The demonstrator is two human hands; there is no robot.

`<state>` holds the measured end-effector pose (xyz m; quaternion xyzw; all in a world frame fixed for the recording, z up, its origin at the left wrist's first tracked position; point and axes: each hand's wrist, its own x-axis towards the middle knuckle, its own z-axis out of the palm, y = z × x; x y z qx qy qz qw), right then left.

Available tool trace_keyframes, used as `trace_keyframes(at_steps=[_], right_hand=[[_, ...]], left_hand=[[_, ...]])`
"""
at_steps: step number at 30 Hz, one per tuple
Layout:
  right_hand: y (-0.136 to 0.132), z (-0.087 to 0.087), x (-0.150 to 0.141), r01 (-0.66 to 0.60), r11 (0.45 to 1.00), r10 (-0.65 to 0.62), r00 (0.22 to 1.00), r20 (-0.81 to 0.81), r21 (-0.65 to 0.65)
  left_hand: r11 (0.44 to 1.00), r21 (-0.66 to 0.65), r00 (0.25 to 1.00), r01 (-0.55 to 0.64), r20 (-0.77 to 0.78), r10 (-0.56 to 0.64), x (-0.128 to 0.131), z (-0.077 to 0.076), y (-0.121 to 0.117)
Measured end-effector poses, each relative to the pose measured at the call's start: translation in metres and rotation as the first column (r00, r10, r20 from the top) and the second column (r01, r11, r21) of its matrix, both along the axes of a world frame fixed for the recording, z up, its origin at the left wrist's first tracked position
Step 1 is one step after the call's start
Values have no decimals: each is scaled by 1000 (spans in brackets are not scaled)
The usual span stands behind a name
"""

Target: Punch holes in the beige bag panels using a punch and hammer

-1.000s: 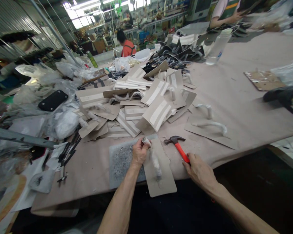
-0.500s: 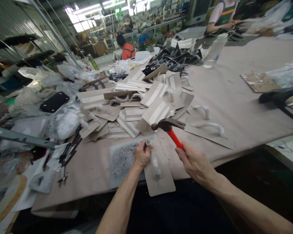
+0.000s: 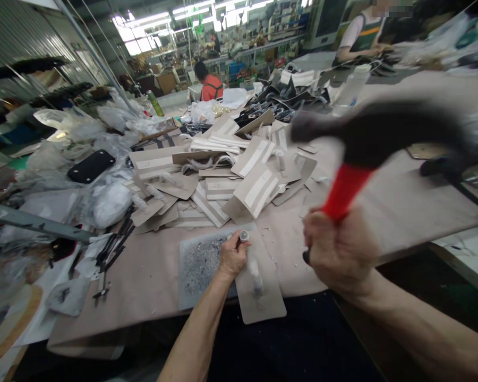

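My right hand (image 3: 340, 249) is closed round the red handle of a hammer (image 3: 366, 146), raised high and close to the camera, its black head blurred by motion. My left hand (image 3: 232, 255) is closed on a small metal punch (image 3: 244, 235), held upright on the far end of a tan card piece (image 3: 263, 289) with a white wrapped handle. The card lies partly on a scuffed grey cutting pad (image 3: 199, 265) near the table's front edge.
A heap of tan card pieces (image 3: 239, 170) with white strips fills the middle of the table. Plastic bags and a black plate (image 3: 91, 165) lie at the left, black metal tools (image 3: 109, 249) beside them. A clear bottle (image 3: 348, 90) stands far right. Other people work at the back.
My right hand took the hammer off the table and swung it up toward the camera. The left hand stayed on the punch over the card.
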<state>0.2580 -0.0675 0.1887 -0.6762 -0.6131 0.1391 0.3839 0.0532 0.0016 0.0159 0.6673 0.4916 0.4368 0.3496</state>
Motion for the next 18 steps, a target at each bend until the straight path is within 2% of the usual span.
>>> trace_keyframes(at_steps=[1,2,4,5,7,10,12,14,16,18], right_hand=[[-1,-19,-1,-105,988,118,985,123,-111],[-2,-37,-1,-189,952,244,944,223,-243],[-3,-66,3,-255,876,403,853,332,-408],[-4,-75,7,-248,857,430,828,360,-451],[-4,-86,17,-202,850,416,824,385,-486],[-4,-103,34,-143,828,358,879,316,-542],[-3,-121,43,-100,807,316,905,284,-582],[-3,-139,48,-23,796,284,897,340,-605],[-2,-148,44,39,823,260,861,437,-566],[-3,-147,30,-12,908,235,842,486,-419]], left_hand=[[1000,-7,1000,-3,5,3,0,0,0],[1000,-13,1000,-2,7,2,0,-1,0],[1000,-15,1000,10,5,-10,1,-2,0],[1000,-11,1000,17,4,-17,1,-3,0],[1000,-1,1000,26,0,-26,1,-3,0],[1000,-7,1000,19,15,-19,1,-2,0],[999,-28,999,18,47,-16,1,-2,0],[999,-46,997,16,72,-12,0,-2,0],[998,-56,997,8,76,-4,0,-3,0],[997,-71,996,-9,88,15,1,-3,-1]])
